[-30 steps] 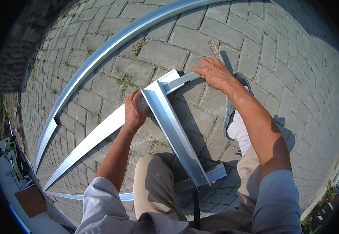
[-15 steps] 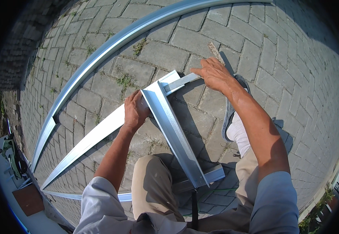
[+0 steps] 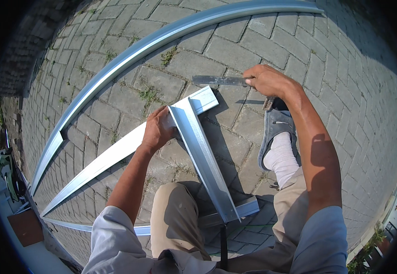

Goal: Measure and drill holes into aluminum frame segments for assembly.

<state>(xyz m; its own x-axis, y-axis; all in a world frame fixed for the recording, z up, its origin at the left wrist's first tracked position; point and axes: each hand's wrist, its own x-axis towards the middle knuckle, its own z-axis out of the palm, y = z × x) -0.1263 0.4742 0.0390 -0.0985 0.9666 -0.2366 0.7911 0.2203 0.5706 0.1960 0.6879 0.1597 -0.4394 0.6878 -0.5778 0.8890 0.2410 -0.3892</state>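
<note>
My left hand (image 3: 157,128) is closed round the edge of a long white-silver metal channel (image 3: 95,166), beside where a shorter channel (image 3: 204,164) lies across it. The shorter channel's near end rests on another metal piece (image 3: 248,205) by my knee. My right hand (image 3: 268,81) grips a dark steel square (image 3: 219,80), raised to the right of the channels' top ends; its blade points left and the part under my hand is mostly hidden. My right foot (image 3: 278,137), in a grey shoe, is below that hand.
Grey herringbone pavers (image 3: 290,39) with grass tufts form the ground. A long curved-looking channel (image 3: 139,48) lies beyond my hands. At the far left stand a brown board (image 3: 24,228) and a camouflage-patterned item (image 3: 7,176). Plants (image 3: 372,239) line the lower right edge.
My right hand has lifted the square off the channels and turned it, moving right, so the blade now lies level above their ends. My left hand keeps its grip at the joint.
</note>
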